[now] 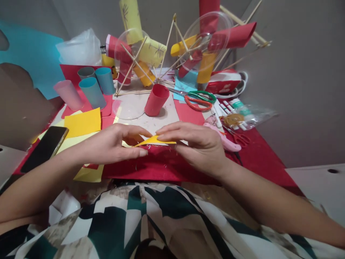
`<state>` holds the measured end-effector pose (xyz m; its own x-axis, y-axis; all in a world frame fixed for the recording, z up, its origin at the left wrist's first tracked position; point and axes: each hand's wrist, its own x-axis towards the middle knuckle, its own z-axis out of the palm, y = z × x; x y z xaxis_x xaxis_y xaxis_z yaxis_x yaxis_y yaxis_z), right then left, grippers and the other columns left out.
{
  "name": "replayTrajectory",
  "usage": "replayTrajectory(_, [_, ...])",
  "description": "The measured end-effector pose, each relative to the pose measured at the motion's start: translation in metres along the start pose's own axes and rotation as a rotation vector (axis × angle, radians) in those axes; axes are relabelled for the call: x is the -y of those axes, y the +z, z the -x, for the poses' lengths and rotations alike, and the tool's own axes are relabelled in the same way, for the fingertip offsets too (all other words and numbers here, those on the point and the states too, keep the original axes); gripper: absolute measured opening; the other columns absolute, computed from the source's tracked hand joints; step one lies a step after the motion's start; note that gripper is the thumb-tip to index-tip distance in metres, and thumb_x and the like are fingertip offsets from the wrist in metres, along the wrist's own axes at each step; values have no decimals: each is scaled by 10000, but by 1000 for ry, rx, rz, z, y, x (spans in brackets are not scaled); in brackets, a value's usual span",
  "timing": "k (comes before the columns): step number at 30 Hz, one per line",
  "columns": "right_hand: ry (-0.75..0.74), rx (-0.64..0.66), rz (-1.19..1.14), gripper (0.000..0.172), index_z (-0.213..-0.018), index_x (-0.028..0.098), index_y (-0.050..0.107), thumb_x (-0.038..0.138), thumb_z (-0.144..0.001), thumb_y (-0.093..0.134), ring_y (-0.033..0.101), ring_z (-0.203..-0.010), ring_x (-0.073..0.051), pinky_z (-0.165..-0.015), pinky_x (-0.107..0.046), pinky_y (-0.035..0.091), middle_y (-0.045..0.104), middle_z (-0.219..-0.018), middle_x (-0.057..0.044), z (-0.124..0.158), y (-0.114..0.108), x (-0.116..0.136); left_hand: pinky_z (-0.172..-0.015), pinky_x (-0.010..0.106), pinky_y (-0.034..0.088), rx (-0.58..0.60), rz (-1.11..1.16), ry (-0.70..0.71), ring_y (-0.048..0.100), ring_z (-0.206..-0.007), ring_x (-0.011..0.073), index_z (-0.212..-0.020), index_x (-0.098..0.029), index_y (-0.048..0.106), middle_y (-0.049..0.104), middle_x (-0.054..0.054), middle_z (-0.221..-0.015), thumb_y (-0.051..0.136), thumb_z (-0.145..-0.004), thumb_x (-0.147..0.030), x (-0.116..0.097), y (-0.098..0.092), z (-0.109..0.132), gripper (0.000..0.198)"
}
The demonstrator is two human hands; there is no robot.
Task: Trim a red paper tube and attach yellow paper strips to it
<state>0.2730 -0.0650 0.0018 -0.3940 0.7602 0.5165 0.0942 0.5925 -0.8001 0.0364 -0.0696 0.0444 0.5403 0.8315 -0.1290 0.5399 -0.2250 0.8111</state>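
Note:
A small yellow paper piece (154, 141) is held just above the red sheet (167, 165) in the middle of the view. My left hand (113, 144) pinches its left end between thumb and fingers. My right hand (196, 142) grips its right end, with fingers closed flat over it. The paper looks folded or curled between the two hands. A red paper roll (156, 99) stands just beyond the hands.
Blue, grey and pink paper rolls (91, 90) stand at back left. Two skewer-and-roll wheels (134, 54) rise behind. Scissors (199, 100), a pink tool (223, 138), a bag of glue sticks (239, 113), yellow sheets (82, 122) and a phone (44, 147) lie around.

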Motion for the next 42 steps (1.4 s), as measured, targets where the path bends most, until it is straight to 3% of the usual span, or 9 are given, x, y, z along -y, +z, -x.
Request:
replayTrajectory(3, [-72,-36,67,311,-873,381,791,101,-807,671,728,-927,-199,-844,-385,609,776,-1023,5,3,0,1,-656,280,573,34,272,-59,697,-790,219,-1105,-242,749,753,39,-913,799,-662,-336,4,-3,-6,456])
replayTrajectory(8, [77,-270,-126,255,-1012,373,755,194,-836,713,688,-1098,-210,-882,-377,605,739,-1169,-1,1,12,-7,-507,197,470,-40,558,-161,608,-584,120,-816,-187,738,701,10,-737,779,-711,-296,10,5,-11,157])
replayTrajectory(11, [333,-366,-419,253,-1089,303,716,398,-855,710,738,-887,-178,-669,-280,622,759,-1066,-28,-5,20,-16,-498,195,445,-210,566,-145,584,-572,112,-735,-170,686,670,-1,-697,803,-694,-311,14,12,-11,189])
replayTrajectory(14, [515,-225,-594,311,-914,210,731,481,-769,780,713,-630,-142,-512,-217,568,756,-797,-23,-7,26,-22,-506,192,412,-241,552,-113,552,-570,98,-685,-153,643,627,-7,-657,807,-708,-343,21,16,-12,252])
replayTrajectory(20, [573,-89,-565,283,-670,165,702,410,-742,824,608,-437,-84,-436,-175,496,709,-573,-9,-3,32,-27,-455,191,365,-123,631,-146,508,-506,85,-667,-151,672,625,-4,-610,784,-748,-444,41,27,-19,324])
replayTrajectory(25, [562,-76,-585,258,-712,163,719,400,-780,796,640,-469,-91,-462,-179,516,725,-606,-14,-3,33,-30,-541,230,513,9,801,-212,652,-579,147,-778,-167,768,752,62,-724,699,-824,-510,54,30,-23,353])
replayTrajectory(34, [509,-254,-503,231,-704,204,682,382,-833,754,589,-469,-71,-487,-174,495,668,-567,31,-3,30,-31,-492,220,486,332,667,-247,635,-587,156,-897,-186,800,739,78,-753,699,-826,-407,51,19,-20,253])
replayTrajectory(38, [468,-293,-466,213,-729,204,682,375,-830,760,602,-474,-69,-472,-163,497,673,-580,38,-3,33,-34,-394,168,343,520,504,-190,451,-441,85,-975,-161,767,565,12,-563,588,-911,-436,52,17,-19,334])
replayTrajectory(42, [410,-325,-439,245,-715,192,663,387,-820,767,607,-469,-65,-457,-151,498,667,-570,46,-3,34,-37,-420,139,340,494,506,-217,460,-464,60,-1037,-172,680,573,-21,-628,644,-898,-388,55,16,-17,260])
